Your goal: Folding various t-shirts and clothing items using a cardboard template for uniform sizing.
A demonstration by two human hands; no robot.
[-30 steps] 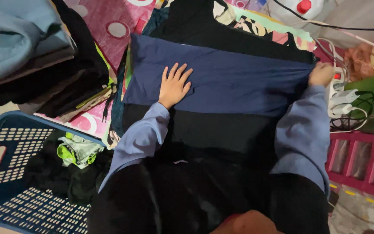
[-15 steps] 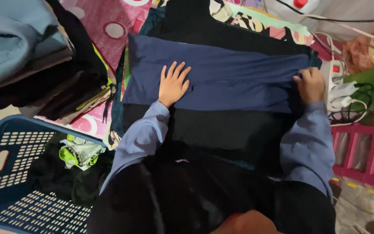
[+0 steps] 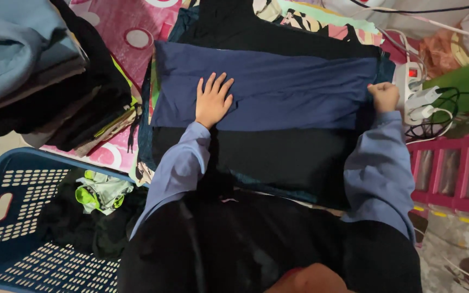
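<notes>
A navy blue folded cloth [image 3: 289, 87] lies flat across a black garment [image 3: 278, 154] in front of me. My left hand [image 3: 213, 100] rests palm down on the left part of the navy cloth, fingers spread. My right hand [image 3: 385, 96] is closed at the right end of the same cloth, pinching its edge. Both arms wear light blue sleeves. Another black garment [image 3: 256, 32] lies just beyond the navy cloth.
A stack of folded clothes [image 3: 33, 70] sits at the left on a pink patterned mat [image 3: 126, 27]. A blue laundry basket [image 3: 12, 217] with dark and green clothes stands lower left. A power strip with cables [image 3: 416, 89] and a pink drawer unit [image 3: 457, 168] are at the right.
My right hand has slid down along the right end of the navy cloth and closed on its edge. The left hand has stayed flat in place.
</notes>
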